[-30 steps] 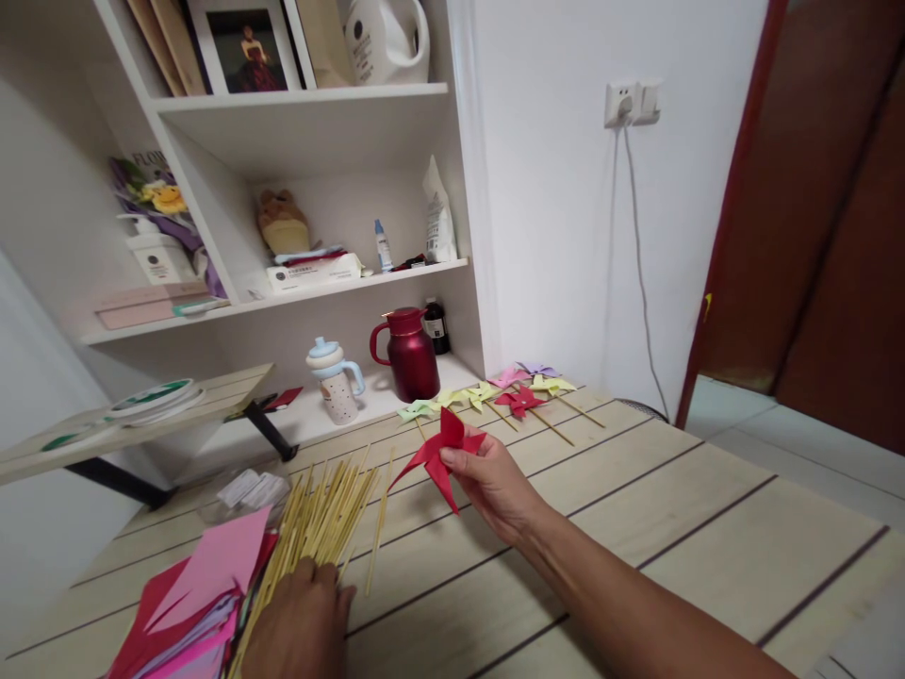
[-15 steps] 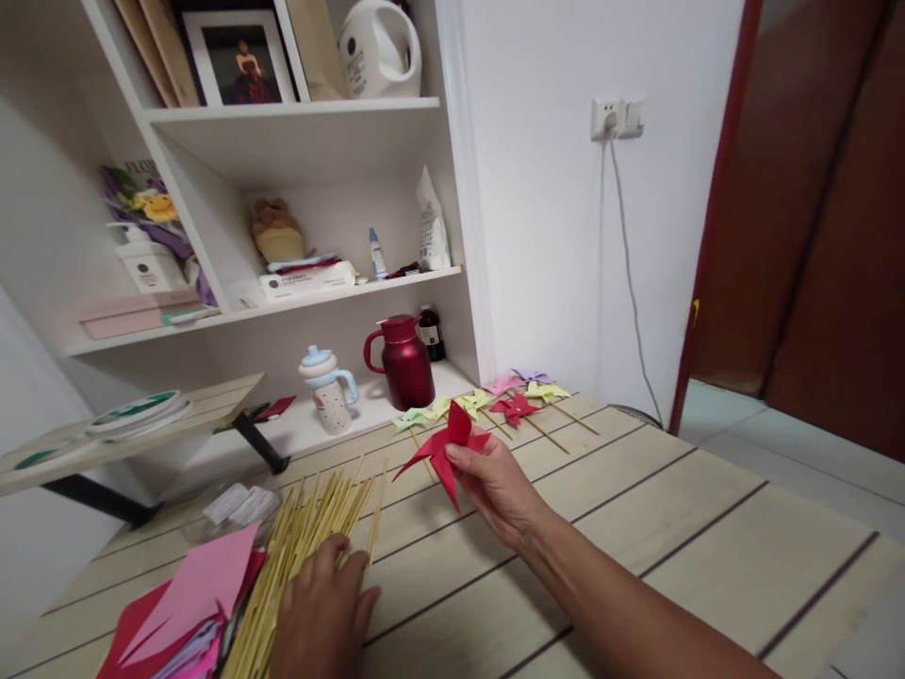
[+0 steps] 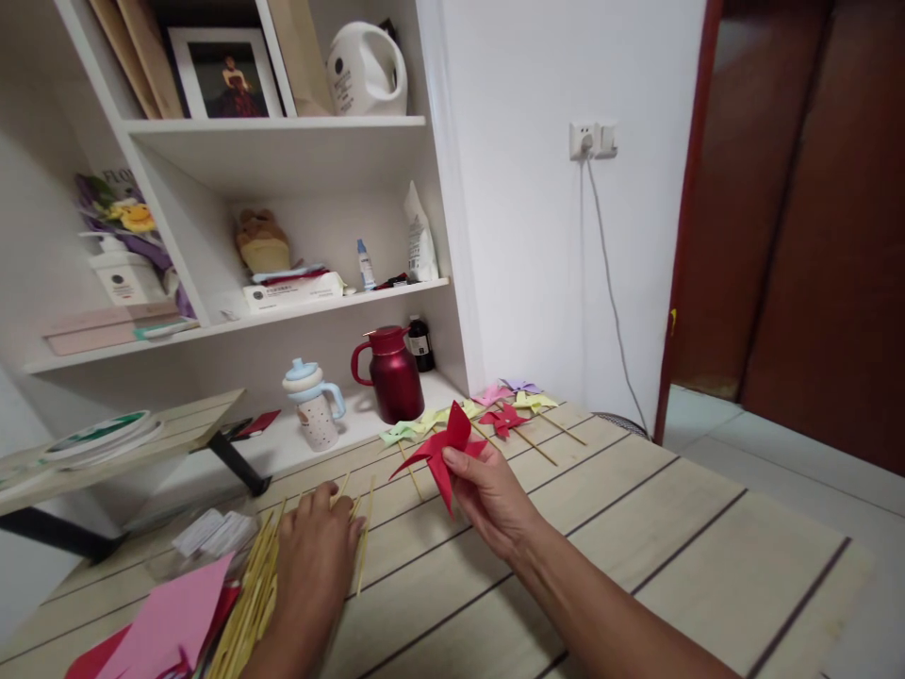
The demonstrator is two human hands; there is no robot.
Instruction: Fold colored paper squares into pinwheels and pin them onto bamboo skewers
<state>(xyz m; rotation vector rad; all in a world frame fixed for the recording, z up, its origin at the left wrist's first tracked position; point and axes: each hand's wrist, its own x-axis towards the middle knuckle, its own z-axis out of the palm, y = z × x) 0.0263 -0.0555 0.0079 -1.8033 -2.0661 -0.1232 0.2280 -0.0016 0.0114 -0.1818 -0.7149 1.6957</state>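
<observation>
The right hand (image 3: 491, 495) is gripping a red folded-paper pinwheel head (image 3: 444, 454), pinching it between thumb and fingers and holding it up just above the pale wooden plank table (image 3: 679, 547), near the table's middle. The pinwheel's pointed blades are fanning out to the left and upward from the fingertips.

The left hand (image 3: 315, 556) is resting palm down on a loose bundle of thin bamboo sticks (image 3: 258, 589) lying on the near left part of the table; its fingers are spread and slightly curled over the sticks' far ends, touching them, but I cannot tell whether they are closing on any single stick. Just left of the sticks, a stack of pink and red paper squares (image 3: 162, 627) is lying at the near left edge.

Farther along the table, to the right of the raised pinwheel, a row of finished paper pinwheels on sticks (image 3: 505, 415), in pale green, yellow, pink, red and lilac, is lying flat. Beyond them, on the lowest board of a white shelf unit (image 3: 283, 141), a dark red metal jug with a handle (image 3: 392, 377) is standing upright beside a white spotted cup with a blue lid (image 3: 315, 405). On the far wall to the right, a white cable is hanging from a white wall socket (image 3: 590, 140).
</observation>
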